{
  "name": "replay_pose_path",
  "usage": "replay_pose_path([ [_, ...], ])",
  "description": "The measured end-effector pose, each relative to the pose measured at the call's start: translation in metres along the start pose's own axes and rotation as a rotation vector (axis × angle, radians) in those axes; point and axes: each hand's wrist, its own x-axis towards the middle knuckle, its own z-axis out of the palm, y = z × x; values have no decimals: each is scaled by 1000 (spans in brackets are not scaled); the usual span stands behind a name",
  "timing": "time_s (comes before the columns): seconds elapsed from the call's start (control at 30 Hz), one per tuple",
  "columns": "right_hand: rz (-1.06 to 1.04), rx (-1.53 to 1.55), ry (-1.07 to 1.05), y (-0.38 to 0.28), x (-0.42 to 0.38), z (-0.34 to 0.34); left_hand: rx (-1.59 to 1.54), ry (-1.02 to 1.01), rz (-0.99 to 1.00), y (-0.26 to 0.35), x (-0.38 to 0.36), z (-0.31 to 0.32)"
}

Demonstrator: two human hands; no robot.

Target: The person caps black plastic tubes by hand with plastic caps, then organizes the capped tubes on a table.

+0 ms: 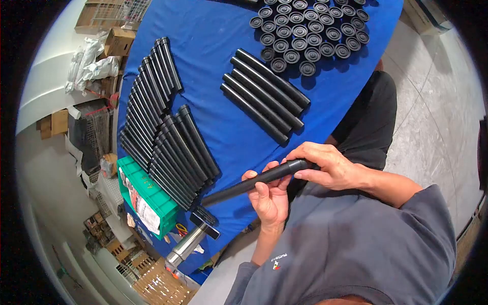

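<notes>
The person holds one black tube point(254, 182) in both hands, just above the near edge of the blue-covered bench point(213, 46). The left hand point(269, 195) wraps around the tube's middle from below, fingers curled closed on it. The right hand point(325, 165) sits at the tube's 3 o'clock end, its fingers closed around a black end cap point(299, 164) on that end. The tube lies tilted, its free end pointing toward 8 o'clock.

At 12 o'clock from the hands, five more tubes point(264, 96) lie side by side on the cloth, well apart from the held one. Farther on, toward 1 o'clock, a cluster of loose round caps point(310, 30) covers the far part of the bench. At 10 o'clock lies a long row of tubes point(152, 96), with a second stack point(185, 155) just beside it, nearer the hands. A green crate point(145, 195) with printed sheets stands at 9 o'clock, touching the stack's near edge. A metal cylinder point(185, 246) lies at 8 o'clock, near the bench corner.
</notes>
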Motion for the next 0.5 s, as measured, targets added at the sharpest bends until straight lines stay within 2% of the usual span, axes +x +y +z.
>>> replay_pose_path([
  [0.4, 16, -32, 10, 4, -3, 2, 61, 90, 31, -14, -5, 4],
  [0.5, -33, -51, 40, 2, 1, 3, 95, 100, 40, -13, -4, 5],
])
